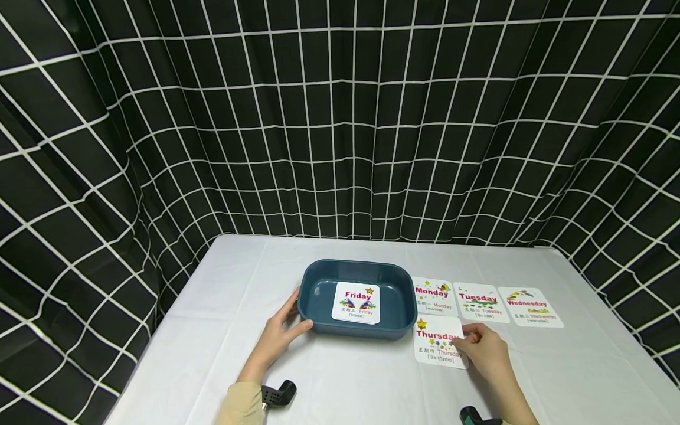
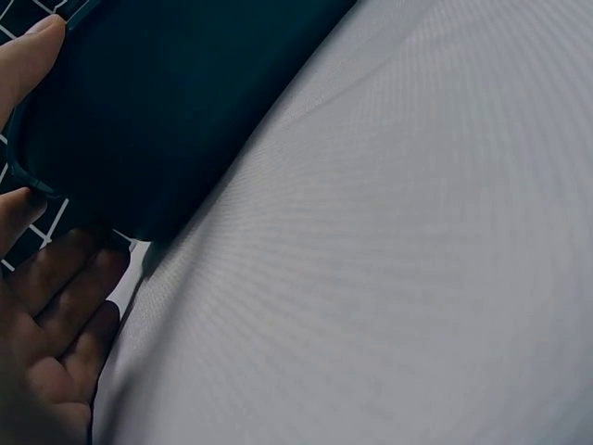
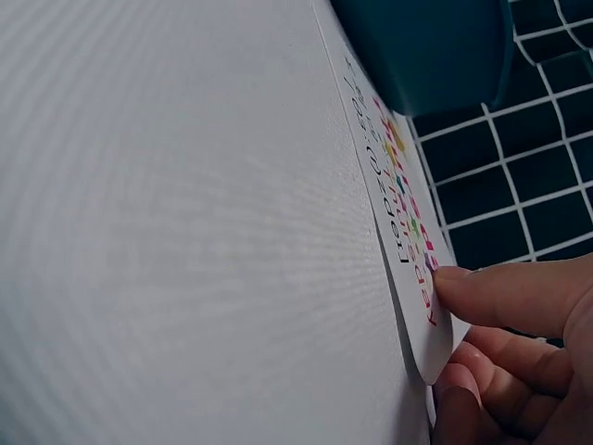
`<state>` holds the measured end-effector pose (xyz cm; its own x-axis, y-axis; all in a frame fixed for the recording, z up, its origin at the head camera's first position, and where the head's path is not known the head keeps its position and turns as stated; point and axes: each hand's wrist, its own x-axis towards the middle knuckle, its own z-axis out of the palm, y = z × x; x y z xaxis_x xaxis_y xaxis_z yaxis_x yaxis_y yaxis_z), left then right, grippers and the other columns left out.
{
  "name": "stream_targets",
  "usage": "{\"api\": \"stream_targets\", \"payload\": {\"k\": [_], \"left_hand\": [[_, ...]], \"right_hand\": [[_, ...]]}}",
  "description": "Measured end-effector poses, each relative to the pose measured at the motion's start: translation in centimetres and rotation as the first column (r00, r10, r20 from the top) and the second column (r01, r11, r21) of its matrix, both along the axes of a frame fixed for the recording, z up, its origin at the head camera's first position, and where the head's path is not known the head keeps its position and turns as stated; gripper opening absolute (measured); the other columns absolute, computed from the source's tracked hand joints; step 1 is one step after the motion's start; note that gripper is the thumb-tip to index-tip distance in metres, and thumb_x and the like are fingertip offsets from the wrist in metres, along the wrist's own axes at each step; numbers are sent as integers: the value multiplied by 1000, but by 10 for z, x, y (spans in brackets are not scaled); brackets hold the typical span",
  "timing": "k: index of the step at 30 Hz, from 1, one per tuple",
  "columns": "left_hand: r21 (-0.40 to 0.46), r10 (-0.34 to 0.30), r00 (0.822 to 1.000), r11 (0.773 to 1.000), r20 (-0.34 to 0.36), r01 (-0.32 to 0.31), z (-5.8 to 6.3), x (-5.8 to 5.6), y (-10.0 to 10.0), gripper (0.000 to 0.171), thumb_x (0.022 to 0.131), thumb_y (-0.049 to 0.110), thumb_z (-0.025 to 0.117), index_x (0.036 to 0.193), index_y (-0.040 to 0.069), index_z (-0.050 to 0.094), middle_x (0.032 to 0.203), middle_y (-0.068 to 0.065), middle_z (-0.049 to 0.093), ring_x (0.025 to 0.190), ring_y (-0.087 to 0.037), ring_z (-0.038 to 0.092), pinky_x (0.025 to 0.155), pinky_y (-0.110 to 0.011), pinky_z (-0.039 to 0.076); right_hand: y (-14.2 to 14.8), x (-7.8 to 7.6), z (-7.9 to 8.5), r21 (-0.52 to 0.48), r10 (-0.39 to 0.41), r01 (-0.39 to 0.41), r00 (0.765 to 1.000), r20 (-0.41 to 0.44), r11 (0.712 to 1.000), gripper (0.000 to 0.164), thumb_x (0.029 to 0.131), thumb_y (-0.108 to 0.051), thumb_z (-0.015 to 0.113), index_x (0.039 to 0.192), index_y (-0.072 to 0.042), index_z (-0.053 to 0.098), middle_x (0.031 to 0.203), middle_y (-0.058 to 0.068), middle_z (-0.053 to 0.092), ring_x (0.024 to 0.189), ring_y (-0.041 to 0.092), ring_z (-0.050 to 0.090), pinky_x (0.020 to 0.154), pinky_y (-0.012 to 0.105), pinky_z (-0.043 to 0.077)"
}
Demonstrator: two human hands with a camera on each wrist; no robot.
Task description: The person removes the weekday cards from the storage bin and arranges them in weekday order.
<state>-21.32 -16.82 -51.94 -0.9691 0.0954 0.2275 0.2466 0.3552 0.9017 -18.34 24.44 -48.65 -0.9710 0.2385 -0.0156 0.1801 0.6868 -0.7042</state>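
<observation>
My left hand point(image 1: 278, 333) holds the left end of a dark blue plastic tray point(image 1: 358, 332), with its thumb and index finger at the rim, as the left wrist view point(image 2: 56, 315) also shows. Inside the tray lies a Friday card point(image 1: 356, 303) with at least one more card beneath it. Between thumb and fingers, my right hand point(image 1: 484, 351) pinches the right edge of a Thursday card point(image 1: 438, 342). That card is just below a Monday card point(image 1: 434, 297), near the tray's right front corner. In the right wrist view, the pinched corner point(image 3: 431, 357) appears slightly lifted.
A Tuesday card point(image 1: 480, 302) and a Wednesday card point(image 1: 530, 307) continue the row to the right of Monday. White cloth point(image 1: 361, 383) covers the table. Black curtain with a white grid point(image 1: 350, 147) hangs behind and at both sides.
</observation>
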Motion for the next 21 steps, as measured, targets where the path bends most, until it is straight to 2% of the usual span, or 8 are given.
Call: {"api": "stream_targets", "payload": {"k": [6,13,15,16,21], "left_hand": [[-4,6,1000,1000,5,-6,4,2,1,77,80,33,73,146,23,33,131,-1,52,115,-22,50,101,-54,27],[1,-8,1000,1000,17,8,34,17,7,75,82,23,71,145,10,32,130,-14,52,115,-31,49,100,-58,26],[-1,-11,1000,1000,19,11,37,19,8,74,83,23,71,145,10,32,130,-14,52,116,-31,49,100,-57,27],[-2,-13,1000,1000,23,13,38,19,8,74,83,23,71,145,11,32,131,-13,51,116,-31,49,101,-57,27],[5,-4,1000,1000,23,4,12,6,2,78,81,34,72,146,21,32,132,-2,52,117,-24,49,102,-55,26]], "right_hand": [[1,0,-1,1,-5,5,1000,6,1000,36,74,-12,72,99,11,57,67,5,50,56,16,45,44,23,34],[1,-1,-3,15,-21,21,1000,-2,1000,36,74,-12,72,98,11,58,68,6,51,58,18,46,47,24,36],[0,-1,-3,21,-24,24,1000,-7,999,36,74,-12,72,98,11,58,68,6,51,58,17,46,47,24,35],[0,-1,-3,22,-25,25,1000,-11,999,37,74,-12,72,98,11,58,68,6,51,58,17,46,47,24,35],[-1,-1,-3,34,-33,34,999,-22,999,36,73,-10,72,98,11,57,67,5,50,58,17,45,47,24,35]]}}
